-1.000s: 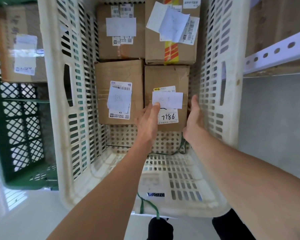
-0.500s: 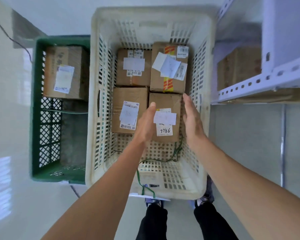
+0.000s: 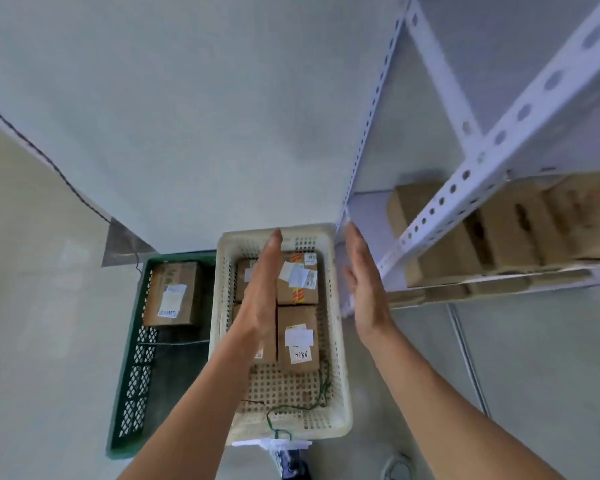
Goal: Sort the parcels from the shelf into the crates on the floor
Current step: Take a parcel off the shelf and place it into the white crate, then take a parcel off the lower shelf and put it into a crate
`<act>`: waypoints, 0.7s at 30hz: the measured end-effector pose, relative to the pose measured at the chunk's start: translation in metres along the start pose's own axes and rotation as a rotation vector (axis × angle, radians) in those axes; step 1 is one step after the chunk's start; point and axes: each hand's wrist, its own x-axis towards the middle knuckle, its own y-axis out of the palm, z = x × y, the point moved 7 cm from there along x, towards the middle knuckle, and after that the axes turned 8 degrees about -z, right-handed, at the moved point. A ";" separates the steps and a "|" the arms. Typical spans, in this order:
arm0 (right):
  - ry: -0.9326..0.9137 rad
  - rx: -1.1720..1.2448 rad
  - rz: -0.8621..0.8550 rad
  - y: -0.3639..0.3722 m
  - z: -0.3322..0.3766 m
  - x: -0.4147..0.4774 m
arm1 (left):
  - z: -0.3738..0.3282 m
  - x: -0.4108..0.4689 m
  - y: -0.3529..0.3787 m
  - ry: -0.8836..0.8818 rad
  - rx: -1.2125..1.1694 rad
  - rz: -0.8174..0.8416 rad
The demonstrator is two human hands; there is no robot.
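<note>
Our hands have risen away from the parcel marked 7786 (image 3: 298,337), which lies in the white crate (image 3: 340,375). Left hand (image 3: 261,289) and right hand (image 3: 364,285) are flat and empty, fingers straight.

Hidden and cut-off parts around the white crate (image 3: 340,341)

The left hand (image 3: 261,292) covers most of two boxes on the crate's left side. Right of the crate, shelf (image 3: 478,161) parcels (image 3: 506,233) are blurred, crossed by a rail and cut by the frame edge; label print is unreadable.
</note>
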 end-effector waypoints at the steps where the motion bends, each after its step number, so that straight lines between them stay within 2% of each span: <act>1: -0.014 0.006 -0.006 -0.006 0.022 -0.009 | -0.014 -0.013 0.006 0.024 0.003 0.009; 5: -0.051 0.035 0.013 -0.039 0.097 -0.052 | -0.058 -0.068 0.035 0.079 -0.003 0.035; 9: -0.130 0.055 0.001 -0.103 0.148 -0.090 | -0.090 -0.123 0.081 0.161 0.029 0.058; 17: -0.169 0.107 -0.108 -0.288 0.192 -0.133 | -0.101 -0.210 0.218 0.240 0.021 0.118; 21: -0.192 0.120 -0.182 -0.375 0.205 -0.146 | -0.099 -0.241 0.304 0.215 0.038 0.180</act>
